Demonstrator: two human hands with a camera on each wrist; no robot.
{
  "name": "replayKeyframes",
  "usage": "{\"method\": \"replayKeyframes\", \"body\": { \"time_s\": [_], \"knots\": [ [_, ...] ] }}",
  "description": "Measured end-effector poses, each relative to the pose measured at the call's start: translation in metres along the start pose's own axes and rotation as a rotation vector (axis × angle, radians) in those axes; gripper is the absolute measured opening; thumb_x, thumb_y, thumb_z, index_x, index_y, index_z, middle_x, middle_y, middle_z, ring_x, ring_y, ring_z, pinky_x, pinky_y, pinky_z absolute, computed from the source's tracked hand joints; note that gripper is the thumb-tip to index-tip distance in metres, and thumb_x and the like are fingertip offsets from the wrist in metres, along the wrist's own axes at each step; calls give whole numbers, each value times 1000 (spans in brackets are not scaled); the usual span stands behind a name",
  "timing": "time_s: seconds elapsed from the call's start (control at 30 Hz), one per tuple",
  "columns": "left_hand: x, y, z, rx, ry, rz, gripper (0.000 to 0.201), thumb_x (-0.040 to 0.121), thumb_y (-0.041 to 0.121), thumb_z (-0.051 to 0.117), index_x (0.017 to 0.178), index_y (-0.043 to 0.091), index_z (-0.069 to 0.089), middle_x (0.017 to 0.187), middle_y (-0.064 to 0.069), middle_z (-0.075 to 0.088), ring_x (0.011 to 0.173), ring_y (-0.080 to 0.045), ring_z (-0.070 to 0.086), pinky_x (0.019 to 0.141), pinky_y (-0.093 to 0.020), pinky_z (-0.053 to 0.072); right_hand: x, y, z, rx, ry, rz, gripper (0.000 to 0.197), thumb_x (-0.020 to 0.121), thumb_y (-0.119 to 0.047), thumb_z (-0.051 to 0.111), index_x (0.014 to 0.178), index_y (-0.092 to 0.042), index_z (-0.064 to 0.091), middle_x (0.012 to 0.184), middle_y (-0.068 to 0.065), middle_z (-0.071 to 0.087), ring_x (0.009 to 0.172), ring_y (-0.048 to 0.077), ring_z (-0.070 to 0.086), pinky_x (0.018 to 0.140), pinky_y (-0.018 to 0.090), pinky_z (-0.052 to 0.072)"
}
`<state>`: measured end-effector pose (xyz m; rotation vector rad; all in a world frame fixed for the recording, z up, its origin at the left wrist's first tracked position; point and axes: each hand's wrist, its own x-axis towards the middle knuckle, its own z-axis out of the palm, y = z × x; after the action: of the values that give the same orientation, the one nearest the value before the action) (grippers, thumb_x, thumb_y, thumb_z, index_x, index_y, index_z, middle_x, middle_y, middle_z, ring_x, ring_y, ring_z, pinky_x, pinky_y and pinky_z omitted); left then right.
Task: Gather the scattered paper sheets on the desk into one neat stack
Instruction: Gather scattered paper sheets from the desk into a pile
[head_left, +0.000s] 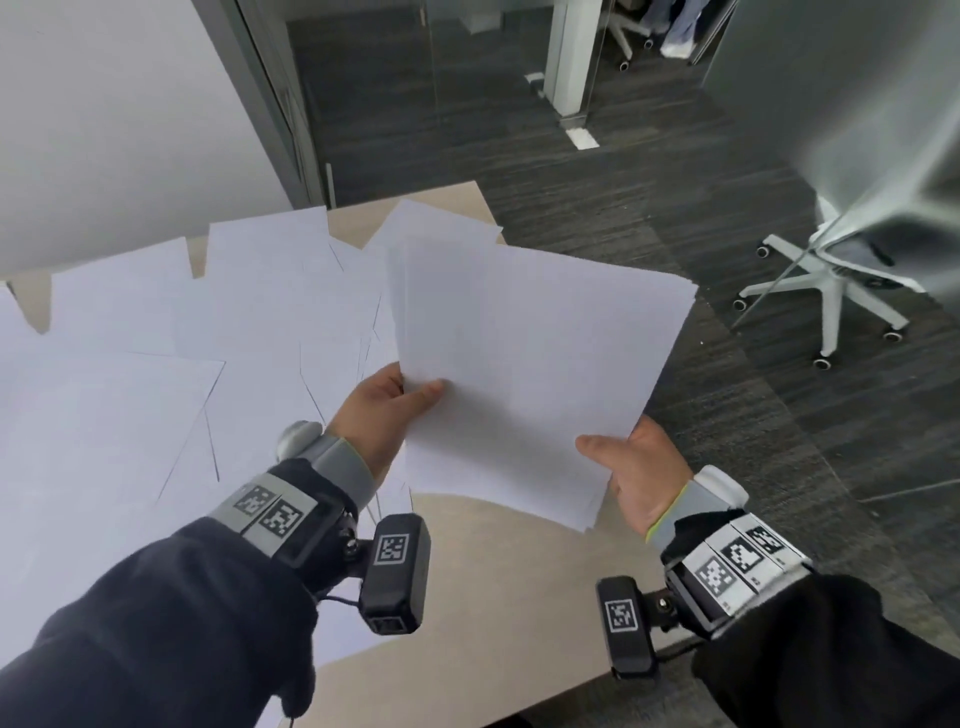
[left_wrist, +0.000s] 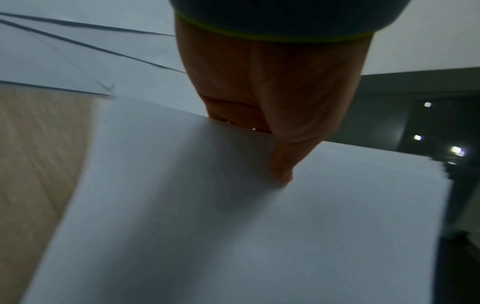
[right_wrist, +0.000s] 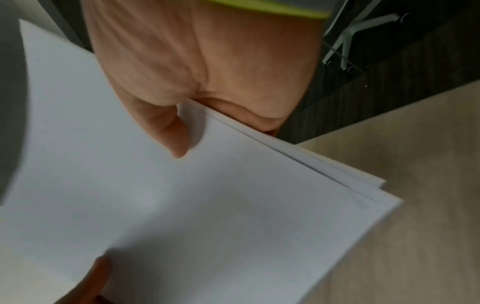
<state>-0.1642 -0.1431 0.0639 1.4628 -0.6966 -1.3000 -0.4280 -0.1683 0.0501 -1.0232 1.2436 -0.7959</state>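
A bundle of white sheets (head_left: 530, 364) is held above the desk's right side, its edges slightly fanned. My left hand (head_left: 395, 397) pinches its left edge, thumb on top, fingers hidden beneath. My right hand (head_left: 623, 457) pinches its near right corner the same way. The left wrist view shows the thumb (left_wrist: 283, 164) pressed on the bundle (left_wrist: 233, 226). In the right wrist view the thumb (right_wrist: 168, 131) lies on the bundle (right_wrist: 207, 205), whose corners (right_wrist: 376, 191) are offset. Several loose sheets (head_left: 182, 338) lie overlapping across the beige desk (head_left: 493, 597).
The desk's near edge and right corner are bare wood. A white partition (head_left: 104, 130) borders the desk at the back left. A white swivel chair (head_left: 841, 275) stands on dark carpet (head_left: 623, 171) to the right. Glass walls stand further back.
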Motion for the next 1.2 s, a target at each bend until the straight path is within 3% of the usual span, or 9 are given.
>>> {"method": "replayKeyframes", "body": {
  "time_s": [0.1,0.23,0.43,0.63,0.73,0.9,1.03,1.13,1.2],
  "knots": [
    [-6,1,-4,-1,-9,111,19,86,12,71,104,18,74,111,-8,76,107,-26,71,94,-37,52,0,-11,4,0,5,-72,39,87,17,54,90,-18,70,79,-12,76,77,2,71,66,13,52],
    [-15,-11,-5,51,-2,122,25,91,1,66,106,20,73,108,-1,77,106,-18,71,94,-33,51,2,-8,7,-39,-31,-89,37,87,17,57,84,-19,66,67,-23,71,66,-9,66,62,7,49],
    [-25,-31,-3,148,23,76,25,93,6,65,108,24,72,109,3,77,107,-18,71,101,-40,50,-3,12,9,-63,-8,-31,31,85,6,67,86,-24,75,89,-4,77,86,11,72,81,31,55],
    [-32,-39,-1,119,20,34,36,78,12,63,112,24,69,110,6,77,106,-13,70,96,-33,51,-6,23,7,-101,-29,-19,34,85,4,68,86,-29,75,91,-10,77,90,7,71,88,31,53],
    [-33,-50,2,214,34,-16,32,91,7,63,110,33,69,105,15,76,103,-2,69,100,-30,49,-4,31,7,-159,-34,22,30,86,1,68,89,-29,74,92,-12,77,92,7,70,93,34,51],
    [-35,-55,9,230,86,13,36,99,4,55,111,34,69,106,19,75,103,6,65,89,-12,47,5,33,4,-139,73,48,22,84,-3,70,87,-24,74,89,-8,77,88,10,71,85,30,52],
    [-29,-57,14,346,86,-16,27,102,13,53,113,33,67,107,17,71,103,1,62,87,-18,45,10,32,5,-141,71,78,18,87,-4,67,84,-21,74,82,-7,76,78,5,71,69,18,53],
    [-17,-46,15,479,63,-13,25,102,16,52,112,35,63,100,18,69,93,1,61,72,-15,44,23,31,1,-184,92,115,15,87,-6,67,90,-18,75,87,-4,77,85,13,72,80,31,56],
    [-8,-40,14,538,31,-58,21,99,17,53,110,33,63,97,12,71,88,-6,65,72,-23,49,30,33,-3,-203,76,152,19,85,-4,66,92,-18,75,90,0,78,90,23,72,87,40,55]
  ]
}}
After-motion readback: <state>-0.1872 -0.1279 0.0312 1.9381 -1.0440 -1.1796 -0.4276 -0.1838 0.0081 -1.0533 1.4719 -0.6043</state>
